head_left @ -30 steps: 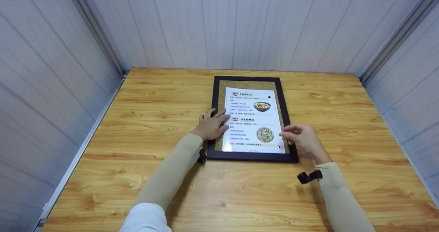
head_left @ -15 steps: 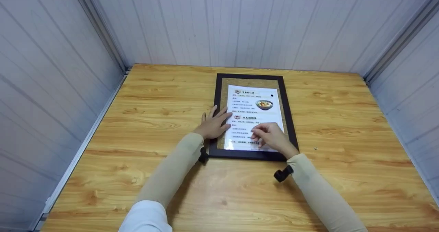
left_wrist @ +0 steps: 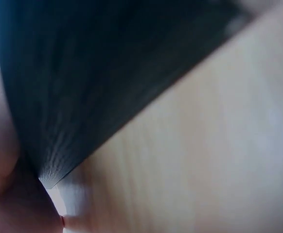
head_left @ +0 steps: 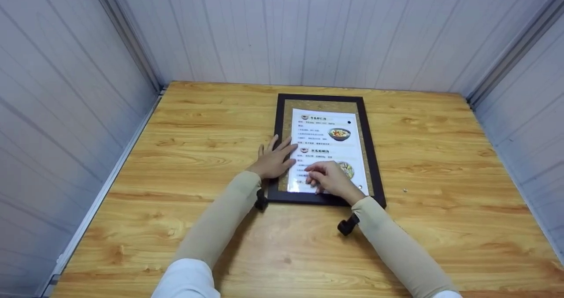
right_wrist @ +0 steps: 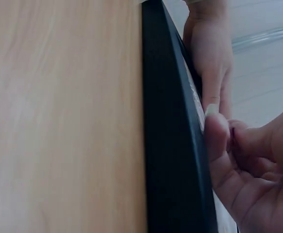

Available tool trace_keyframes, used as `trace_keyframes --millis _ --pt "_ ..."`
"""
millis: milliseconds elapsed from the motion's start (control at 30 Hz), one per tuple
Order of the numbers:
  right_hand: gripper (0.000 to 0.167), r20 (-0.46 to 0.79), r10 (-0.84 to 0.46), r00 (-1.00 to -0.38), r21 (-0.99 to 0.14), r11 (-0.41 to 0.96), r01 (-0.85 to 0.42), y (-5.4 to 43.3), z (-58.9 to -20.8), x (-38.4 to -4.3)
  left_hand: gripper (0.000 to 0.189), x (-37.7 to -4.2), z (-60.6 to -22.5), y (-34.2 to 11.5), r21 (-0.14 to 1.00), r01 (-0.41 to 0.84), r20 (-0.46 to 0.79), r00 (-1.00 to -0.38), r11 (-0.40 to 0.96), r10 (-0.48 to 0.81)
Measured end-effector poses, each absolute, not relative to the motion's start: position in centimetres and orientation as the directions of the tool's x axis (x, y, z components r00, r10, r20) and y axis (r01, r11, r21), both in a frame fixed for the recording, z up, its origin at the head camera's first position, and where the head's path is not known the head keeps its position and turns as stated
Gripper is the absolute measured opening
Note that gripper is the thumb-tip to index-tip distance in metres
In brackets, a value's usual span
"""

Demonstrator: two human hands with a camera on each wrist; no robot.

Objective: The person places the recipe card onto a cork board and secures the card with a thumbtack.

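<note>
A laminated recipe sheet (head_left: 326, 154) lies on a dark-framed corkboard (head_left: 320, 104). My left hand (head_left: 271, 162) rests with spread fingers across the board's left side, fingertips on the sheet's left edge. Over the lower left of the sheet, my right hand (head_left: 333, 179) has its fingers curled, thumb against fingertip. The right wrist view shows a small dark thing (right_wrist: 232, 131) pinched there, mostly hidden by the fingers. A black tack (head_left: 349, 122) sits at the sheet's upper right; a silvery tack (head_left: 360, 187) is at its lower right. The dark frame (left_wrist: 83, 87) fills much of the left wrist view.
A tiny silvery piece (head_left: 405, 190) lies on the wooden table (head_left: 445, 157), right of the board. Pale panel walls (head_left: 304, 38) stand at the back and both sides. Each wrist carries a black camera (head_left: 348, 224).
My right hand has moved left from the board's right edge to above the sheet's lower left. The tiny piece on the table has come into view. The left hand keeps its place.
</note>
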State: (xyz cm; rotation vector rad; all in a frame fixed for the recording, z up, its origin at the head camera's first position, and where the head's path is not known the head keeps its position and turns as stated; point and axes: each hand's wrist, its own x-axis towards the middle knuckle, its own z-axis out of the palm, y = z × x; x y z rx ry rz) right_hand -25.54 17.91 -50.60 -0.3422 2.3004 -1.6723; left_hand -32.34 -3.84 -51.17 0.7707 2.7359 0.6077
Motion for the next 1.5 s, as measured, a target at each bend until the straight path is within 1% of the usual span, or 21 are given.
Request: trace_keyframes --millis 167,267,333,467,533,700,1000,1333,1500 --pt "0.015 -0.065 -0.362 -0.930 -0.955 0.293 -0.047 17.1 -50.7 -25.7 0.055 -32.4 -51.3 -3.9 0.448 0.442 -0.112 -0.834 0.777 0.540" --pt "0.017 -0.073 -0.360 -0.930 -0.955 0.294 -0.039 16.8 -50.8 -25.9 0.055 -32.4 -51.3 -3.8 0.446 0.444 -0.109 -0.835 0.777 0.540" --pt "0.018 -0.052 -0.362 -0.931 -0.949 0.309 -0.067 16.7 -51.0 -26.0 0.055 -32.3 -51.3 -3.8 0.443 0.444 -0.105 -0.837 0.779 0.537" --pt "0.016 0.023 -0.374 -0.927 -0.900 0.397 -0.182 16.1 -50.5 -26.1 0.055 -32.3 -51.2 -3.9 0.439 0.447 -0.097 -0.839 0.779 0.536" --pt "0.014 0.038 -0.371 -0.928 -0.872 0.441 -0.212 15.9 -50.4 -26.3 0.054 -32.3 -51.2 -3.8 0.439 0.448 -0.093 -0.840 0.779 0.535" --pt "0.010 0.027 -0.361 -0.932 -0.834 0.506 -0.220 15.5 -50.9 -27.0 0.055 -32.4 -51.3 -3.8 0.441 0.444 -0.097 -0.840 0.780 0.533" --pt "0.012 0.037 -0.404 -0.914 -0.743 0.601 -0.296 14.8 -50.6 -27.2 0.055 -32.5 -51.3 -3.8 0.451 0.437 -0.097 -0.842 0.778 0.530" --pt "0.012 0.023 -0.411 -0.912 -0.731 0.615 -0.295 14.5 -50.2 -27.4 0.055 -32.6 -51.5 -3.8 0.446 0.441 -0.091 -0.843 0.779 0.530" --pt "0.011 0.053 -0.421 -0.906 -0.721 0.612 -0.326 14.4 -50.3 -27.4 0.054 -32.6 -51.6 -3.9 0.441 0.454 -0.084 -0.838 0.774 0.540"
